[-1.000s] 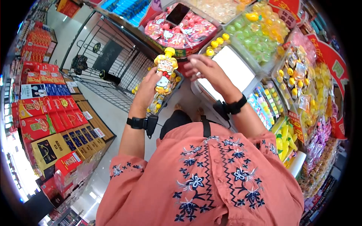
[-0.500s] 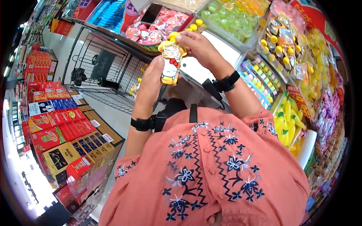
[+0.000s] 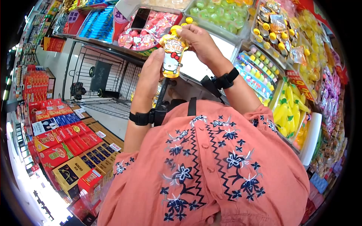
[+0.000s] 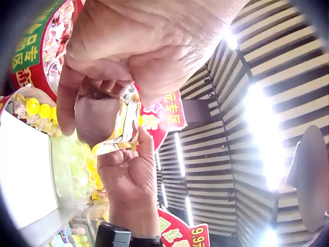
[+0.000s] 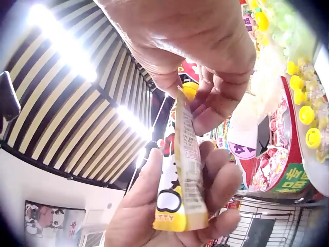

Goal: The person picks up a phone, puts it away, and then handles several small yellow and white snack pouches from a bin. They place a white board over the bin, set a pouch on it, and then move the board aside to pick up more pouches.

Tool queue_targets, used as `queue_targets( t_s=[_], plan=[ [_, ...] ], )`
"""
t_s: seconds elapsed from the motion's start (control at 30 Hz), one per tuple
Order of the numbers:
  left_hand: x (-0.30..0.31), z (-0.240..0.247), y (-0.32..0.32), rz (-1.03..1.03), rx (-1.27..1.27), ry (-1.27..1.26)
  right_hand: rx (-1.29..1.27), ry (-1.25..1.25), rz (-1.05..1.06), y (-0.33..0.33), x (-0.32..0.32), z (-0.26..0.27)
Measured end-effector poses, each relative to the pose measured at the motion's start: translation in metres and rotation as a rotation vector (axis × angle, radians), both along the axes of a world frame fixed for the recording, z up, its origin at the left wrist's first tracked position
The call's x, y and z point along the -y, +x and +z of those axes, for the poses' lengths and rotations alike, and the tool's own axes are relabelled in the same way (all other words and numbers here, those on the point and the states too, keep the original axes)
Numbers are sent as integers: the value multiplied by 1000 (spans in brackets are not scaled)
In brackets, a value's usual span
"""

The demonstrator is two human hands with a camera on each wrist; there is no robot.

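A yellow squeeze pouch (image 3: 172, 62) with a cartoon cat's face and a red bow stands upright in front of the body. My left hand (image 3: 151, 73) grips it along its side, thumb on the front edge and fingers behind. At the top, my right hand (image 3: 203, 43) pinches the pouch's yellow cap (image 5: 190, 91) between thumb and fingers. The right wrist view shows the pouch edge-on, its printed back panel (image 5: 191, 154) facing one side. In the left wrist view the left palm and fingers hide much of the pouch.
A wire shopping cart (image 3: 100, 81) stands beyond the left forearm. Bins of pink packets (image 3: 158, 25), green jelly cups (image 3: 220, 17) and yellow banana-shaped packs (image 3: 288, 115) line the front and right. A phone (image 3: 141, 18) lies on the pink packets. Boxed goods (image 3: 68, 171) fill shelves at left.
The right hand, apart from the pouch with fingers loose a second ago, came left and took hold of its cap. The left hand kept its grip. The head view shifted.
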State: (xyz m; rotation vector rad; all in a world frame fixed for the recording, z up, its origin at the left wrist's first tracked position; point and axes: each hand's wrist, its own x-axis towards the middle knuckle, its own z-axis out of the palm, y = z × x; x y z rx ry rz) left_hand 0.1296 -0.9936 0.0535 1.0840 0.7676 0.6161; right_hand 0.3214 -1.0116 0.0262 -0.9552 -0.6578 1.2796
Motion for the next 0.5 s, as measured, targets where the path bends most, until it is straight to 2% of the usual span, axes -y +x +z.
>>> queue_targets(
  t_s=[0.1, 0.33, 0.43, 0.5],
  plan=[
    [-13, -2, 2, 91, -50, 151, 66, 33, -10, -1, -1, 2],
    [-13, 0, -1, 185, -55, 262, 126, 50, 38, -7, 6, 10],
    [-12, -6, -1, 274, 7, 294, 35, -3, 71, -9, 11, 4],
    [-11, -3, -2, 290, 22, 279, 114, 28, 119, -9, 18, 6]
  ],
)
